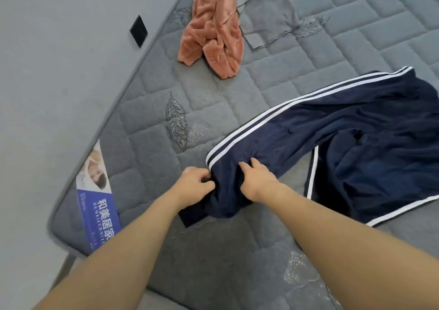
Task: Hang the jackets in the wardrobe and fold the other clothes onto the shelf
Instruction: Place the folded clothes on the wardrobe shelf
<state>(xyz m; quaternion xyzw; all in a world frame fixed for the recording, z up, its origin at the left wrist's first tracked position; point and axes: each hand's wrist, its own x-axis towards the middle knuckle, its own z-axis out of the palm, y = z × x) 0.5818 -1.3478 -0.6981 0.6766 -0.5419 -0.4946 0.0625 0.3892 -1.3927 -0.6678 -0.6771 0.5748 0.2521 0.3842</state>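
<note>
Two hands bunch one end of the navy striped garment on the mattress, and a crooked fold is the main risk.

The left hand pinches the bunched end of a long striped section, fingers curled into the cloth; the right hand has its grip clamped on the same end just beside it. The rest of the garment lies spread and creased toward the right, not yet smoothed. Pulling from this one end could likely drag the whole piece sideways or trap wrinkles in the fold. Slippery fabric may also slide out of a shallow pinch. Well apart, near the mattress edge, an orange fleece piece and a grey garment lie crumpled, touching, and could tangle if grabbed together.
</note>
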